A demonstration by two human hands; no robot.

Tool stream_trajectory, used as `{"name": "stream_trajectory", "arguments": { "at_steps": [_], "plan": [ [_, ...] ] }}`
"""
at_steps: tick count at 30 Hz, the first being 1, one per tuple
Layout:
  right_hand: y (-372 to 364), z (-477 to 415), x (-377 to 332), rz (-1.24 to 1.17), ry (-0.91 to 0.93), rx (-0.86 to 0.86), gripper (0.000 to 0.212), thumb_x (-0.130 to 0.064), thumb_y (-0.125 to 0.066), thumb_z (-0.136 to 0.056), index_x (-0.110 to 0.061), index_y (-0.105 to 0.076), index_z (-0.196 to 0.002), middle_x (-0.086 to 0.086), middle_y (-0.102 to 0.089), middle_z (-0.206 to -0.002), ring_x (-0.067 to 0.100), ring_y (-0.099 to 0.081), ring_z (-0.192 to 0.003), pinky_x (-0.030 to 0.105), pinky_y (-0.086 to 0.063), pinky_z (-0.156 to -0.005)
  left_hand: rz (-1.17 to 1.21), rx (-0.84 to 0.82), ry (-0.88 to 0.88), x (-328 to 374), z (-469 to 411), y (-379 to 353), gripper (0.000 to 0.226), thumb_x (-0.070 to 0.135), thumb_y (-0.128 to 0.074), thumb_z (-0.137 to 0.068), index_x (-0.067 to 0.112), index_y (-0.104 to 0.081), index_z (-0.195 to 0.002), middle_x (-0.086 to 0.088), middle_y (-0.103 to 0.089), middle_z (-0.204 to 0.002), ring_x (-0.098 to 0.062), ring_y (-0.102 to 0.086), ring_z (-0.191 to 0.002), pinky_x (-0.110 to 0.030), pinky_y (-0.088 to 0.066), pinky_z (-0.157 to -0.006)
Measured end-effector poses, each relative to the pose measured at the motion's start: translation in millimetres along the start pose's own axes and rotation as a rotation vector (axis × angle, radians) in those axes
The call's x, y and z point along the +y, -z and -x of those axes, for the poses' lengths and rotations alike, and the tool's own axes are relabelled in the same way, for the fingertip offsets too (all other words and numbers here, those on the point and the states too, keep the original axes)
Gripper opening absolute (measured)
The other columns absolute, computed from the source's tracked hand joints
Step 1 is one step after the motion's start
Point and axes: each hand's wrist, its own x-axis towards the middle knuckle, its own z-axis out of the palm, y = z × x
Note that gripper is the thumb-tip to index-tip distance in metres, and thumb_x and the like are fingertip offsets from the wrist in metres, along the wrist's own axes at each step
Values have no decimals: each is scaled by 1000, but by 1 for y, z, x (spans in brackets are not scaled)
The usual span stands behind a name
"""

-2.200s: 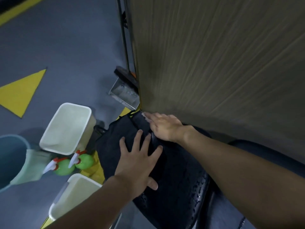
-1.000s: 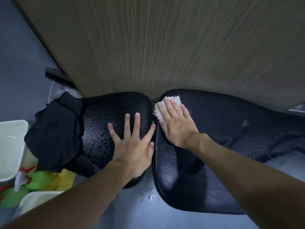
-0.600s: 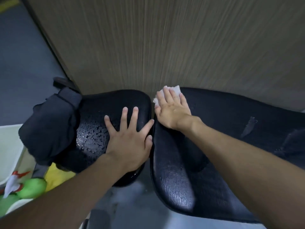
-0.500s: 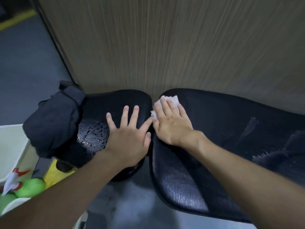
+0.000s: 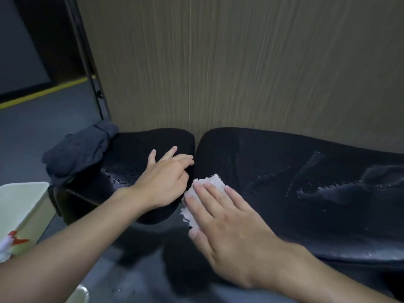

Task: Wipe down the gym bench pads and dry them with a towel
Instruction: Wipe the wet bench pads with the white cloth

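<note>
We look down on two black bench pads set end to end against a wood-grain wall panel (image 5: 240, 62). The small pad (image 5: 140, 149) lies on the left, the long pad (image 5: 306, 189) on the right, with a narrow gap between them. The left hand (image 5: 161, 182) rests palm down on the small pad near its right edge, fingers loosely spread and slightly bent, gripping nothing. The right hand (image 5: 227, 226) lies flat and open, fingers straight and together, pressing a crumpled white paper towel (image 5: 203, 193) onto the near left end of the long pad; the towel shows beyond the fingertips and at the hand's left side, just beside the left hand. Water beads glint on the small pad near the left wrist, and wet streaks and droplets cross the long pad further right. A dark cloth (image 5: 78, 149) is heaped over the far left end of the small pad. On the grey floor (image 5: 32, 127) at left stands a pale bin (image 5: 24, 206), and at the left edge a white and red spray nozzle (image 5: 8, 243) pokes into view. A yellow floor line (image 5: 43, 92) runs across the far left.
</note>
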Motion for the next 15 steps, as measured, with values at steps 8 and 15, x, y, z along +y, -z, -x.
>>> {"name": "stream_trajectory", "arguments": {
  "at_steps": [8,15],
  "plan": [
    [7,-64,58,-95,-128,-165,58,-46,-10,-105,-28,2,-158,-5,11,-167,12,14,-151,41,8,-122,37,9,12,0,3,-3,47,34,-31,-100,31,-39,-147,21,-35,-153,-4,-3,-149,-52,5,-120],
    [-2,-156,132,-112,-368,-160,58,-43,-14,-104,-27,-6,-159,-2,3,-167,15,8,-153,46,6,-122,-245,-56,-18,5,4,-5,87,70,1,-75,36,-15,-154,19,-15,-160,-12,8,-150,-59,2,-118]
  ]
}}
